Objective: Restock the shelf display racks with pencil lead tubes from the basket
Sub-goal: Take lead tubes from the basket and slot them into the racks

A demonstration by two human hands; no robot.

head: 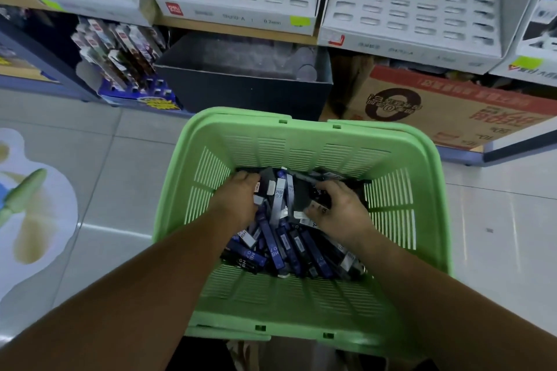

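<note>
Both hands are reaching down into the basket, and parts of them are hidden. The fingertips of the left hand (238, 199) are sinking among the pencil lead tubes (283, 245). Its fingers are bending downward, but I cannot tell whether it is gripping anything. The right hand (340, 214) is curling its fingers over a few dark tubes at the far side of the heap, and its thumb is pressing against them from the near side, so it is holding them.

The tubes, dark blue, black and some pale, are lying in a loose heap on the bottom of the green basket (422, 159), under and between the two hands and spreading toward the person.

Beyond the basket, white display racks (407, 0) are standing on the shelf. They are blurred, their tops are cut off, and what their slots are carrying is hard to make out.
</note>
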